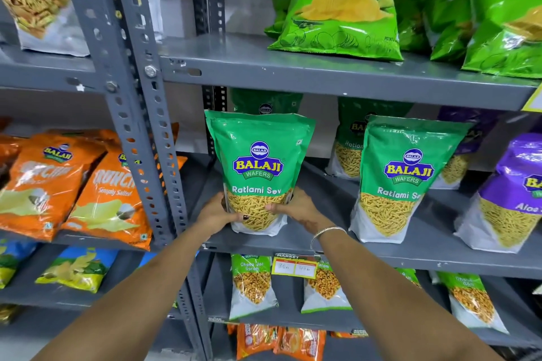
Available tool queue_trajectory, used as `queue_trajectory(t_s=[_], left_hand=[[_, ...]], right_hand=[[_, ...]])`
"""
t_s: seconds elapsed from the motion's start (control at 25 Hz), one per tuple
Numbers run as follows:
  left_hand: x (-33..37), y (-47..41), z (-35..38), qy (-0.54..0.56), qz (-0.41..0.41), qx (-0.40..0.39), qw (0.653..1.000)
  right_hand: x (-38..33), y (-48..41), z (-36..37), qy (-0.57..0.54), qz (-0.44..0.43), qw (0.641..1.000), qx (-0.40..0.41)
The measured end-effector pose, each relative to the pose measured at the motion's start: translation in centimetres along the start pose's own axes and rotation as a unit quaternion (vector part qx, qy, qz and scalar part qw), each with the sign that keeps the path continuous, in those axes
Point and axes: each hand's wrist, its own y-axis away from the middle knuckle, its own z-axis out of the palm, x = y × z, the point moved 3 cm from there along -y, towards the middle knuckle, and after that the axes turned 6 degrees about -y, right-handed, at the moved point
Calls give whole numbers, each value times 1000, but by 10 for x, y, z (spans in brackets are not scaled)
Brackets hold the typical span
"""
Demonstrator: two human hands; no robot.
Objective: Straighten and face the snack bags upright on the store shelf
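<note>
Both hands on green Sev bag (pixel 258 167), middle shelf (pixel 381 255), near front edge, frame centre. Left hand (pixel 217 214) cupped on bag's lower left side, thumb across front. Right hand (pixel 296 206) cupped on lower right side, thumb on front, bangle (pixel 325 233) on wrist. Bag upright, label facing out. Second Sev bag (pixel 401 179) at 3 o'clock, upright, apart. Purple bag (pixel 516 193) farther at 3. Orange bags (pixel 73 184) at 9, leaning back. Green chip bag (pixel 343 9) on shelf at 1.

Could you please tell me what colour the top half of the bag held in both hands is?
Green, on the Ratlami Sev bag, seen in the head view.
</note>
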Motion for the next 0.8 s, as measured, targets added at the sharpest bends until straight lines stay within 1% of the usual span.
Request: queue_trajectory(t_s=[0.28,0.56,0.6,0.8], left_hand=[[-2,1,-1,12,3,-8,1000],[4,5,2,-10,2,-11,1000],[1,2,3,-8,-3,-14,1000],[13,14,3,-18,-5,-51,999]], right_hand=[[0,1,2,13,3,1000,14],[-1,3,-1,-4,0,1000,11],[3,-1,-1,-13,2,1000,7],[-1,6,-4,27,-4,1000,-4]])
